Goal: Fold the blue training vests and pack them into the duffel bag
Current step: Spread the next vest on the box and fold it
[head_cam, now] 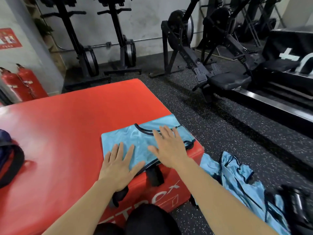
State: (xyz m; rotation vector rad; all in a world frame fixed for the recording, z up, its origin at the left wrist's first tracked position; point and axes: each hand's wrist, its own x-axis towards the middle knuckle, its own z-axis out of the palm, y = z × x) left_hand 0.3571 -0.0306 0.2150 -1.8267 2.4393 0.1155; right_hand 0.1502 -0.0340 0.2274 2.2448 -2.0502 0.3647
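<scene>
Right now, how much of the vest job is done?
Early days. Done: one blue vest lies folded on the red pad. In hand: the left hand and right hand press it flat. Left: a heap of unfolded vests waits on the floor; the dark bag, probably the duffel, shows no vests.

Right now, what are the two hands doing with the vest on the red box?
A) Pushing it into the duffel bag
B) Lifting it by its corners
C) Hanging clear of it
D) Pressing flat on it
D: the left hand and the right hand lie with straight fingers flat on the blue vest, which is spread on the corner of the red box.
</scene>
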